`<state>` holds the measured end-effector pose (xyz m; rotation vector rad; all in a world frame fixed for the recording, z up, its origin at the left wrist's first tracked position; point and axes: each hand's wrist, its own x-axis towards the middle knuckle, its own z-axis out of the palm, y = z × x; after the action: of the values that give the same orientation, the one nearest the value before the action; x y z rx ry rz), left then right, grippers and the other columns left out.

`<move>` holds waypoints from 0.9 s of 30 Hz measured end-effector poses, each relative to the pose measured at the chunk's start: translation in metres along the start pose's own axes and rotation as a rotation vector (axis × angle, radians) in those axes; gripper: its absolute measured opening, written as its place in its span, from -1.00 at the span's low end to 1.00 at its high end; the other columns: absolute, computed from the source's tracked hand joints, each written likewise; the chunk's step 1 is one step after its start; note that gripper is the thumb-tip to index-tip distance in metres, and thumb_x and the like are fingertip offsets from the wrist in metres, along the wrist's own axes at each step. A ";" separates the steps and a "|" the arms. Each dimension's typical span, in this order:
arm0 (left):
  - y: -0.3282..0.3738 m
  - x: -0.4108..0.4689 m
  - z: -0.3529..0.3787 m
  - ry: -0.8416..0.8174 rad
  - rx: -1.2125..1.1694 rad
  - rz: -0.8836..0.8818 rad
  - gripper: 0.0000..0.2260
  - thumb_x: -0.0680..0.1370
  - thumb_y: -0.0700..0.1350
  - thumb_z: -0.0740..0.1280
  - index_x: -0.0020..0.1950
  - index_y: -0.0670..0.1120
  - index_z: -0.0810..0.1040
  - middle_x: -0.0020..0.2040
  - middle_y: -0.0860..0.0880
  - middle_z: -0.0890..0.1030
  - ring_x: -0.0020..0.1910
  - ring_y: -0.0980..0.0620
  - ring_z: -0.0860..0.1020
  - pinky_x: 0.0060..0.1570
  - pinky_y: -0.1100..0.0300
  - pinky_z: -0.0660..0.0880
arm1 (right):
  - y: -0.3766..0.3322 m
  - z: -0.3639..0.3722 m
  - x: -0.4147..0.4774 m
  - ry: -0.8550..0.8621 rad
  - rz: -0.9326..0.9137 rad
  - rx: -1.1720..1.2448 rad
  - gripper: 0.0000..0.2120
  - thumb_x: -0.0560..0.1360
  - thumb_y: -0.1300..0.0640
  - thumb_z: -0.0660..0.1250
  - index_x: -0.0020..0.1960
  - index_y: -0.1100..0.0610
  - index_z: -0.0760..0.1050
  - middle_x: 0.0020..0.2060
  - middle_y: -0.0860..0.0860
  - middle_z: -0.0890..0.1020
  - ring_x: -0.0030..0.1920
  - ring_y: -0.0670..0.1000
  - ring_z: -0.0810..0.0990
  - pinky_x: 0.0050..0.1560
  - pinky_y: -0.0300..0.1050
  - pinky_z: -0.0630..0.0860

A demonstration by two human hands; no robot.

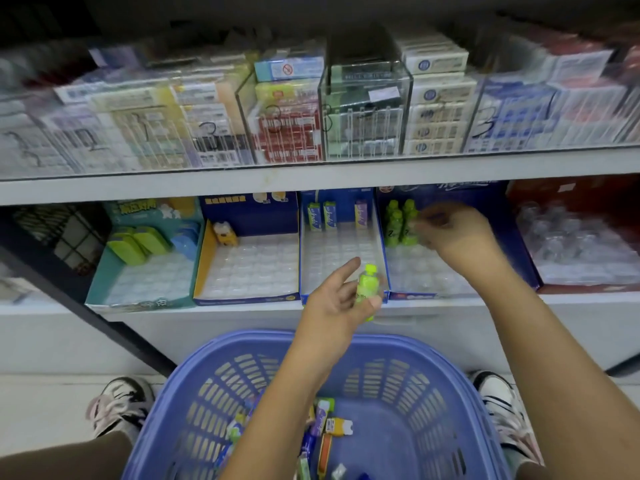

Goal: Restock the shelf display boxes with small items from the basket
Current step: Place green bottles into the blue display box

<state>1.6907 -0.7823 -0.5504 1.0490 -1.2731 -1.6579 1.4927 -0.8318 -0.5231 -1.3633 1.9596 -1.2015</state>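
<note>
right hand [450, 230] motion-blurred, upper shelf packs [287, 109] blurred

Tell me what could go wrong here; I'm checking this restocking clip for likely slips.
1. The right hand works right beside the standing green bottles in their display box; a nudge could topple them.
2. The left hand holds a green bottle loosely over the shelf edge; it might drop outside the basket.

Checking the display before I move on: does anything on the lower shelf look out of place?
Nothing is spilled or damaged. The yellow figure-shaped item stands alone in the yellow-sided display box; its tray is otherwise empty.
</note>
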 end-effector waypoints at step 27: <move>-0.020 0.019 0.005 0.030 1.118 0.446 -0.66 0.60 -0.07 0.22 0.39 -0.01 0.43 0.36 0.10 0.44 0.35 0.17 0.28 0.18 0.59 0.02 | 0.031 -0.019 0.044 0.147 -0.256 -0.229 -0.91 0.45 0.29 0.34 -0.08 0.20 0.59 -0.17 0.15 0.66 -0.10 0.12 0.61 -0.06 -0.15 0.47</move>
<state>1.6770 -0.7944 -0.5719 1.2257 -2.2809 -0.5081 1.4451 -0.8607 -0.5352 -1.7297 2.1265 -1.2514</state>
